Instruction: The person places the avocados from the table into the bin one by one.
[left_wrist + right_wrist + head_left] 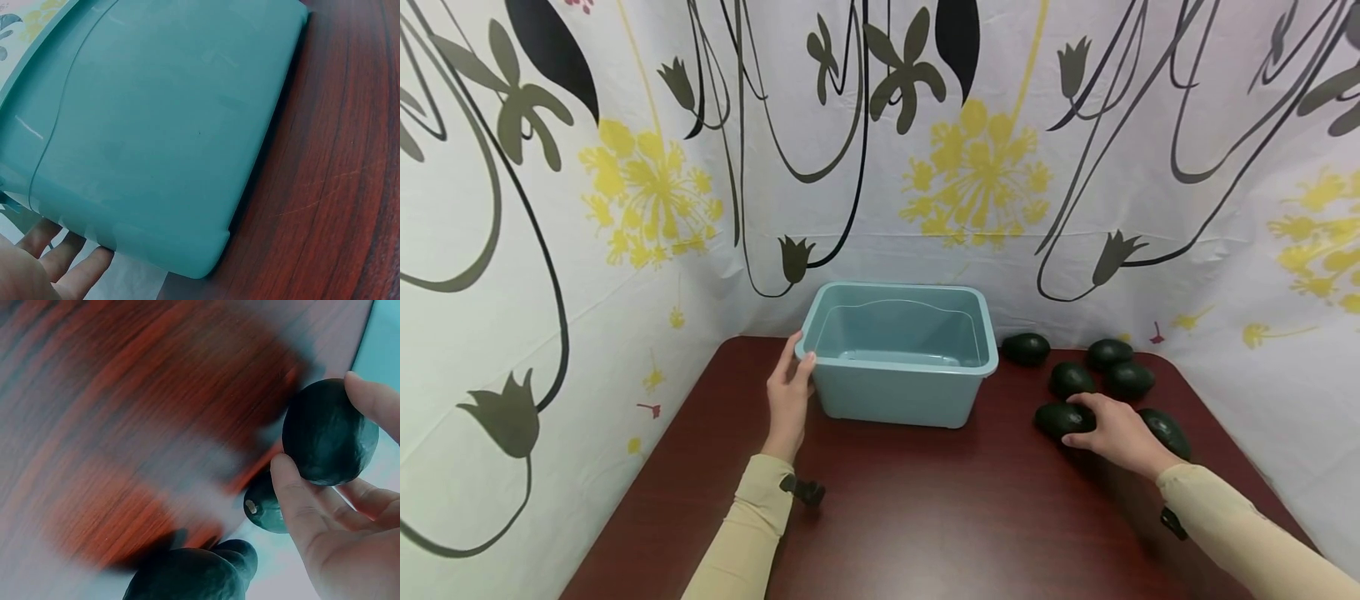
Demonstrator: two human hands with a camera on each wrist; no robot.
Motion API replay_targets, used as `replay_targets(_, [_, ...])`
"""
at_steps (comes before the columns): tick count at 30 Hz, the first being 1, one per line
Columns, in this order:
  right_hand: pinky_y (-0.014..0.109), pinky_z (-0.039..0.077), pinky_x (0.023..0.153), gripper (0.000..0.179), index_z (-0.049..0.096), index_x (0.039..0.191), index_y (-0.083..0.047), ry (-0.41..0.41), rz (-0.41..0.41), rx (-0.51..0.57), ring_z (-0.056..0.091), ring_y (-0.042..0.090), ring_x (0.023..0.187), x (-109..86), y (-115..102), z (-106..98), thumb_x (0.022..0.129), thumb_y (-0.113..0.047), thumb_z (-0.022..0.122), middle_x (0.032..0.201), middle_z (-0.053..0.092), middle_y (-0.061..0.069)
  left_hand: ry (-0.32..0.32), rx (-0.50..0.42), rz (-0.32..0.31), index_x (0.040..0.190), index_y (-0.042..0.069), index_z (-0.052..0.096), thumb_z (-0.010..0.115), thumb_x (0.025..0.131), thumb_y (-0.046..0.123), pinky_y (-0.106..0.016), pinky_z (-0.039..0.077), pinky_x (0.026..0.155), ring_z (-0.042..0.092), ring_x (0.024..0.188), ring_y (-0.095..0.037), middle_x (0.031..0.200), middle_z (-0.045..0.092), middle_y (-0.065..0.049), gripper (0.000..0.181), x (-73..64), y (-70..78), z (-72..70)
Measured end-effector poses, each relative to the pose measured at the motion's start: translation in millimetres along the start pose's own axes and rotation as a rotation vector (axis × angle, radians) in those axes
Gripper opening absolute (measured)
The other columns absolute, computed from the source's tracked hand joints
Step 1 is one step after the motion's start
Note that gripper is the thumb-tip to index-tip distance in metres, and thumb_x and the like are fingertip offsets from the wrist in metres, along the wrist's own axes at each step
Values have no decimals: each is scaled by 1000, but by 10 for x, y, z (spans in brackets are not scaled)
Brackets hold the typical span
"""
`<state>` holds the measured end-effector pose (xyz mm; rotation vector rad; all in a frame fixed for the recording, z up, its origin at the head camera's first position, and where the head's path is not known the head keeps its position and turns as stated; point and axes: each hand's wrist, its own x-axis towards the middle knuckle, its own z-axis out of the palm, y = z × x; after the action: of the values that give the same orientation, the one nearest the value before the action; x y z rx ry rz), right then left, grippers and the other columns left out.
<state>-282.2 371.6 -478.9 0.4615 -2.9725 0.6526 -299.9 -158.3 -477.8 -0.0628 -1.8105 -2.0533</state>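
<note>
A light blue plastic bin [895, 392] stands on the dark red table, and no avocado shows inside it. My left hand [789, 400] holds its rim at the front left corner, thumb on the near side. In the left wrist view, fingers [87, 272] curl around the end of the bin [156, 125]. On the right, my right hand [1116, 429] grips a dark green avocado [1063, 421] between thumb and fingers. The right wrist view shows this avocado [328, 434] with fingertips on both sides of it.
Several more avocados lie at the right: one [1026, 349] beside the bin, one [1071, 380] just behind the held one, a pair [1129, 381] farther back, and another [1167, 433] past my right hand. Patterned cloth [880, 167] surrounds the wooden table [925, 517].
</note>
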Motion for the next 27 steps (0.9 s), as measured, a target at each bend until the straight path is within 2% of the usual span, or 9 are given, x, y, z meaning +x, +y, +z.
replay_targets(4, [59, 49, 86, 72, 57, 137, -3, 3, 1, 12, 58, 41, 115, -19, -17, -9, 82, -40, 84, 133, 59, 22, -10, 2, -10, 145, 41, 53, 68, 97, 39, -54, 44, 102, 49, 132, -21, 152, 46, 1, 50, 4, -5, -9])
replay_targets(9, [59, 50, 85, 72, 56, 138, -4, -1, 7, 16, 58, 42, 115, -39, -40, -35, 82, -40, 84, 134, 58, 22, -24, -8, -18, 150, 32, 49, 67, 99, 32, -57, 42, 102, 48, 133, -25, 156, 42, -8, 53, 5, 8, -14])
replay_targets(13, [59, 50, 85, 72, 55, 139, -4, 2, 12, 14, 58, 43, 114, -50, -51, -65, 83, -39, 84, 134, 57, 23, -32, -9, -14, 151, 26, 49, 66, 100, 28, -58, 42, 102, 48, 133, -26, 156, 41, -13, 54, -35, 126, 2])
replay_targets(18, [60, 49, 85, 72, 55, 138, -4, 6, 12, 10, 59, 43, 114, -52, -61, -96, 83, -40, 83, 134, 58, 23, -39, -18, -6, 151, 24, 49, 66, 100, 29, -58, 42, 102, 48, 133, -27, 155, 42, -12, 54, -102, 269, 24])
replay_targets(20, [60, 49, 85, 72, 55, 138, -4, 8, 13, 11, 59, 43, 114, -52, -68, -110, 83, -41, 83, 134, 58, 23, -38, -16, -8, 151, 25, 49, 66, 99, 30, -59, 41, 102, 48, 133, -27, 155, 43, -10, 55, -105, 280, 28])
replay_targets(27, [59, 49, 84, 74, 55, 139, -7, 14, 20, 21, 59, 42, 114, -67, -83, -159, 82, -44, 83, 134, 58, 21, -34, -7, -13, 151, 24, 49, 65, 100, 27, -57, 42, 102, 49, 132, -28, 154, 42, -15, 53, -104, 292, 25])
